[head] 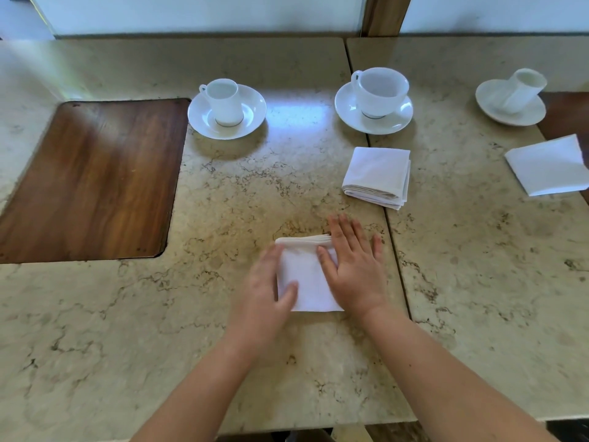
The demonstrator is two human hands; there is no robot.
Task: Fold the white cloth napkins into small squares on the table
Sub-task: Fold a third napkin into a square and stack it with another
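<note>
The napkin (307, 279) is pressed flat by both hands, left hand (266, 293) and right hand (353, 266), fingers straight, so the folds are kept down on the surface (223, 199).

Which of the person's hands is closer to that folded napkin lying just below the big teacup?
Right. The right hand lies nearer, below the folded napkin, pressing the napkin being folded. The left hand rests farther away on that napkin's other side.

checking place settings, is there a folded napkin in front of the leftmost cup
No, the leftmost cup has only bare table before it; the folded napkins lie further right.
</note>
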